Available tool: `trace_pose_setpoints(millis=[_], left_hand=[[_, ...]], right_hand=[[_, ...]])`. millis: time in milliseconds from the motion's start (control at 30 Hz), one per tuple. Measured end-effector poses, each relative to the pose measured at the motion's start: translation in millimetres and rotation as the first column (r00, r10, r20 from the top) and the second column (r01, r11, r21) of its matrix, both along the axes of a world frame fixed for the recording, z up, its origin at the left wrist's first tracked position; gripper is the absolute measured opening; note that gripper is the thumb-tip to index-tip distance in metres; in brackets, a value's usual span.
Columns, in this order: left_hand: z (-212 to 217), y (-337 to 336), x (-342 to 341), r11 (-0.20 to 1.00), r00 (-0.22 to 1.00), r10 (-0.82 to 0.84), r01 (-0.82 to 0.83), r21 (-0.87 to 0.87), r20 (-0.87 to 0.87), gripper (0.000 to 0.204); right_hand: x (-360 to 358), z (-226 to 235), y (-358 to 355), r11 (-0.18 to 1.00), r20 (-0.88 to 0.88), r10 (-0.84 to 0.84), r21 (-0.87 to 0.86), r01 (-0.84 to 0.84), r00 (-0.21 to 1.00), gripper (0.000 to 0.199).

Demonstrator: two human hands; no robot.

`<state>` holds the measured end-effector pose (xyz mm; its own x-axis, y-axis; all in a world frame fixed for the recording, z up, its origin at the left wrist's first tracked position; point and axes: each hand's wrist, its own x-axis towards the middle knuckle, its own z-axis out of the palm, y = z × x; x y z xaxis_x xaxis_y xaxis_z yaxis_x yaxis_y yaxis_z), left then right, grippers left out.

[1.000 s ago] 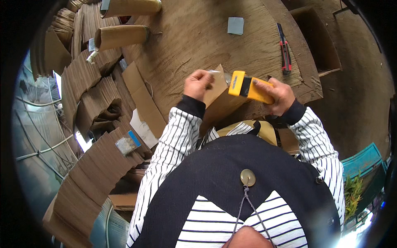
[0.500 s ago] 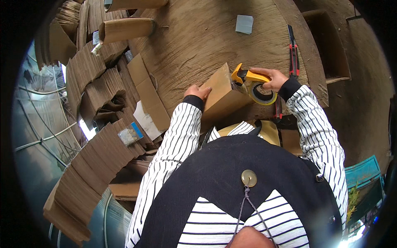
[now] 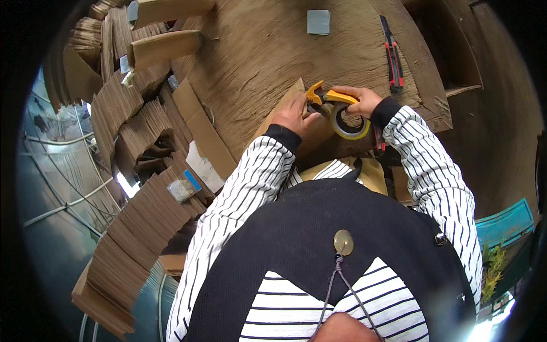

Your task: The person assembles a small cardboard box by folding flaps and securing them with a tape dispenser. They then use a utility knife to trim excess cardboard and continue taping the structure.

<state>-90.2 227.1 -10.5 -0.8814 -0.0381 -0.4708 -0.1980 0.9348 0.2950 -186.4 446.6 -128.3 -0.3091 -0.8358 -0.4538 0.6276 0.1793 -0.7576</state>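
Observation:
My right hand (image 3: pixel 362 101) is closed round the yellow handle of a tape dispenser (image 3: pixel 338 96) with a tape roll under it. The dispenser's head sits at the upper edge of a brown cardboard box (image 3: pixel 279 114), which is tilted on the wooden table in front of my body. On that same box edge, just left of the dispenser, my left hand (image 3: pixel 293 117) holds the box, fingers over it and thumb stretched toward the roll. My left hand and sleeve cover part of the box, and whether tape lies under the fingers cannot be made out.
A red and black utility knife (image 3: pixel 393 60) lies on the wooden table (image 3: pixel 268 51) at the right. A pale square stack of paper (image 3: pixel 318 22) is farther back. Flattened cardboard stacks (image 3: pixel 137 222) crowd the left side. An open carton (image 3: pixel 447 45) stands at the far right.
My left hand has moved right along the box, up close to the dispenser. The dispenser in my right hand has shifted slightly left. The whole view has shifted a little.

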Motion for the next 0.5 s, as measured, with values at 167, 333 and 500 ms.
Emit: trace_pose_setpoints(millis=[167, 333, 500], left_hand=[[-18.4, -4.0, 14.6, 0.999, 0.973, 0.004, 0.008, 0.052, -0.233, 0.041], [-15.2, -1.3, 8.9, 0.997, 0.960, 0.015, 0.007, 0.076, -0.278, 0.032], [-14.2, -1.2, 9.0, 0.997, 0.946, -0.011, 0.033, 0.063, -0.324, 0.029]], right_hand=[[39.1, 29.3, 40.0, 0.995, 0.067, -0.064, 0.078, 0.059, 0.996, 0.070], [82.7, 67.8, 83.8, 0.974, 0.060, -0.163, 0.171, 0.151, 0.985, 0.074], [131.0, 94.4, 114.8, 0.950, -0.075, -0.134, 0.274, 0.150, 0.988, 0.071]])
